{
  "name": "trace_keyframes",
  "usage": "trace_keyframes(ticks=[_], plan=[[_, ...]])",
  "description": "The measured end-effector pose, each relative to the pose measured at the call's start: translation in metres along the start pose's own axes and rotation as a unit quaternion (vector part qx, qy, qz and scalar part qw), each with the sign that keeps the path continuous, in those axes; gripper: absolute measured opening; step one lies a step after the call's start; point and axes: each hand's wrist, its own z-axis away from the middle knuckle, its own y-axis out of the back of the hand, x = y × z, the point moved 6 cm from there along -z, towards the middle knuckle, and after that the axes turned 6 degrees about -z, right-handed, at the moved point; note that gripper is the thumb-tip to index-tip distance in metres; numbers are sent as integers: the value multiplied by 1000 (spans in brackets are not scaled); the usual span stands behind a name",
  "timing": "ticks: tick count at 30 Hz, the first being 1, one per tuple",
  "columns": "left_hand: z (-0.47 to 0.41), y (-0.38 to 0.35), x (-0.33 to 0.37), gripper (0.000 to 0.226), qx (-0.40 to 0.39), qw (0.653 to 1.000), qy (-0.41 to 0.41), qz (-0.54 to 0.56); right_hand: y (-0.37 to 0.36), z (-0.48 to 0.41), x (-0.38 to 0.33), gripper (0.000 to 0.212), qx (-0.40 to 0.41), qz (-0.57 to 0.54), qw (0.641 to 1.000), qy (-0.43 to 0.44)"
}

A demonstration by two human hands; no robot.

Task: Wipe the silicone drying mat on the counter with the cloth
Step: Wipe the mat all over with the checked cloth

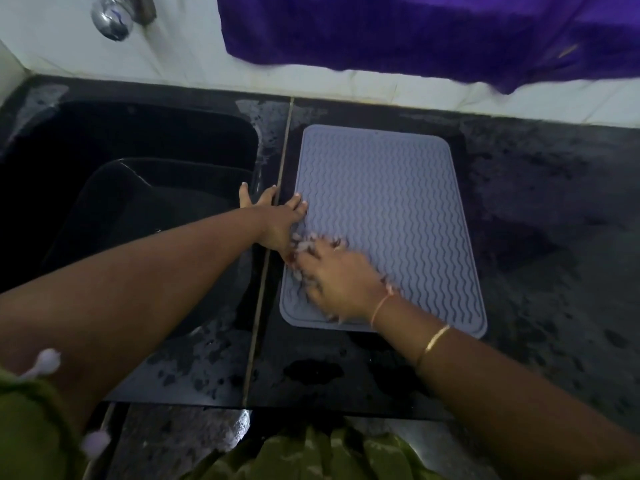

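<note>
A grey silicone drying mat (pixel 388 209) with wavy ridges lies flat on the dark speckled counter (pixel 536 209), just right of the sink. My left hand (pixel 273 216) rests spread on the mat's left edge, fingers apart, partly over the counter seam. My right hand (pixel 341 284) presses a pale, patterned cloth (pixel 304 245) onto the mat's near-left part. The cloth is mostly hidden under that hand and blurred; bits of it show around the fingers and by the wrist.
A black sink (pixel 114 188) with a dark tub inside lies at the left. A chrome tap fitting (pixel 111 18) is on the white wall. A purple towel (pixel 433 32) hangs above the counter's back edge. The counter's front edge runs near my body.
</note>
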Motion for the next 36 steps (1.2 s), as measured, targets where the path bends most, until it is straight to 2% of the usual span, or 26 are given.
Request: trace_keyframes(ticks=[5, 8, 10, 11, 13, 14, 17, 21, 24, 27, 30, 33, 36], plan=[[0, -2, -1, 124, -4, 1000, 1, 3, 1, 26, -1, 39, -125, 36, 986, 101], [0, -2, 0, 126, -8, 1000, 0, -1, 13, 18, 22, 37, -113, 95, 983, 108], [1, 0, 1, 128, -12, 1000, 4, -11, 25, 0, 38, 34, -58, 128, 988, 64], [2, 1, 3, 128, -14, 1000, 4, -18, 32, -10, 46, 33, -28, 121, 992, 13], [3, 4, 5, 128, -14, 999, 9, -29, 45, -26, 55, 38, 25, 74, 992, -102], [2, 4, 5, 127, -15, 999, 14, -30, 42, -30, 49, 41, 23, 46, 991, -121], [1, 5, 8, 124, -22, 999, 27, -39, 16, -22, 3, 44, -29, 18, 999, -37], [2, 6, 10, 123, -24, 997, 34, -65, -9, 26, -29, 56, -62, 109, 988, 86], [3, 6, 11, 127, -29, 997, 25, -69, -10, 50, -27, 41, -73, 56, 987, 134], [3, 5, 12, 128, -28, 996, 21, -82, 3, 38, 1, 38, -61, 46, 995, 71], [4, 6, 12, 128, -30, 996, 21, -85, 30, 9, 48, 33, -10, 50, 998, -45], [4, 7, 12, 129, -36, 996, 19, -81, 48, -14, 99, 32, -4, 52, 983, -178], [4, 7, 11, 129, -38, 996, 23, -83, 53, -29, 112, 32, 27, 90, 970, -222]])
